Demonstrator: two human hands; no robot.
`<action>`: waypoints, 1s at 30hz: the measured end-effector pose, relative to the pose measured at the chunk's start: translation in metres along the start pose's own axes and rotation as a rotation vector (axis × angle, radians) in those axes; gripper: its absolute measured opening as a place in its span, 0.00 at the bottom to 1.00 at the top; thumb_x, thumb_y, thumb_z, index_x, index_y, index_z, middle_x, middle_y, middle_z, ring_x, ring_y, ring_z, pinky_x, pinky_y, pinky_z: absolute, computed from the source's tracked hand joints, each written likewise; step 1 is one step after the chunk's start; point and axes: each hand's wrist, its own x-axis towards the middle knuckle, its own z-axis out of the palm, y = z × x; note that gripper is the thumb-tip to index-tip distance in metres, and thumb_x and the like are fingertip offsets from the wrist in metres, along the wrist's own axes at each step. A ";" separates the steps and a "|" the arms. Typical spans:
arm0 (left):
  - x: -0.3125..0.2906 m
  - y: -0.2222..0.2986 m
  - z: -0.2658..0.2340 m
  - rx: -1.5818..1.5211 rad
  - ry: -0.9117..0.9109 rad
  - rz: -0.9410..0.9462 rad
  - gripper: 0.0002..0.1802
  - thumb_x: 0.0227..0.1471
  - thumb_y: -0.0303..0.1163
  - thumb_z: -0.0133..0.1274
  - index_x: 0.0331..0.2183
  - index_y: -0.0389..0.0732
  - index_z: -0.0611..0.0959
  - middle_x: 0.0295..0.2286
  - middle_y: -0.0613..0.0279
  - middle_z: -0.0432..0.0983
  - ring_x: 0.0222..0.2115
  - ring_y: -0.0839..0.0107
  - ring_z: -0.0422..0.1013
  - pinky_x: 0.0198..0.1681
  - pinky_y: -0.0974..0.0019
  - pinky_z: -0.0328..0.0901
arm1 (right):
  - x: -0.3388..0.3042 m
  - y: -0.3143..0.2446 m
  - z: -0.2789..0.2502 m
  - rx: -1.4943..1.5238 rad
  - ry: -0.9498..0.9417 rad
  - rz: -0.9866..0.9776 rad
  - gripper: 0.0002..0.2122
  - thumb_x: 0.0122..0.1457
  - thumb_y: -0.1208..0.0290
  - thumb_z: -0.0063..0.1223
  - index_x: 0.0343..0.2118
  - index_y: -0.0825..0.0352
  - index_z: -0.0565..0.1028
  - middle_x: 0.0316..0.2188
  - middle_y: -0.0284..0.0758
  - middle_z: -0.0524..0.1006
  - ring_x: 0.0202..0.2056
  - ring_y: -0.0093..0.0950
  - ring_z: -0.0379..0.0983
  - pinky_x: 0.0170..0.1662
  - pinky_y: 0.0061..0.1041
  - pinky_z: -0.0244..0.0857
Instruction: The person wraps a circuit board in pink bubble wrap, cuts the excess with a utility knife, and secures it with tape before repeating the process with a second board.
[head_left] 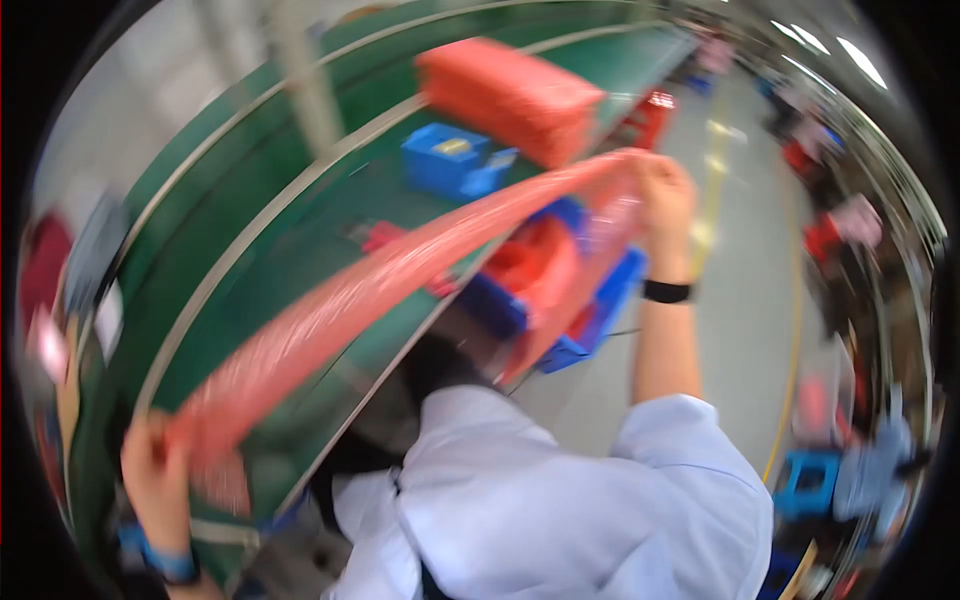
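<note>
A long strip of thin red plastic sheet [400,265] is stretched between my two hands, above the edge of a green work surface. My left hand [155,460], low at the left, is closed on one end of it. Up at the right, my right hand [664,195] grips the other end, and a loose part hangs down from there. Under the sheet stands a blue crate [620,310] with red pieces in it, partly hidden by the hanging plastic. Motion blurs the sheet and both hands.
On the green surface [290,245] are a large red plastic-wrapped block [510,90], a small blue bin [445,160] and pink-red scissors-like tools, blurred [385,236]. A grey aisle with yellow lines runs along the right. A blue stool [808,482] stands there. Another person's arm shows at far left.
</note>
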 end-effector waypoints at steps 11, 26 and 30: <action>0.041 -0.012 -0.049 -0.523 -0.168 -0.115 0.16 0.49 0.34 0.61 0.23 0.37 0.71 0.22 0.61 0.67 0.24 0.69 0.64 0.30 0.70 0.60 | 0.028 0.027 -0.011 0.161 -0.228 0.237 0.09 0.62 0.65 0.57 0.31 0.67 0.76 0.29 0.25 0.75 0.31 0.14 0.66 0.36 0.13 0.60; 0.074 0.000 -0.073 1.042 -0.054 0.071 0.14 0.53 0.42 0.57 0.34 0.42 0.86 0.35 0.56 0.80 0.35 0.66 0.73 0.43 0.54 0.64 | 0.030 0.020 -0.009 -0.070 -0.237 0.083 0.13 0.60 0.62 0.59 0.30 0.68 0.75 0.30 0.28 0.76 0.32 0.16 0.68 0.37 0.15 0.63; 0.072 -0.030 -0.084 0.508 -0.197 0.085 0.16 0.55 0.43 0.54 0.31 0.40 0.84 0.33 0.58 0.78 0.33 0.70 0.72 0.40 0.60 0.65 | 0.046 0.021 -0.020 -0.038 -0.076 0.061 0.13 0.61 0.62 0.59 0.32 0.69 0.76 0.31 0.30 0.77 0.33 0.18 0.70 0.39 0.17 0.66</action>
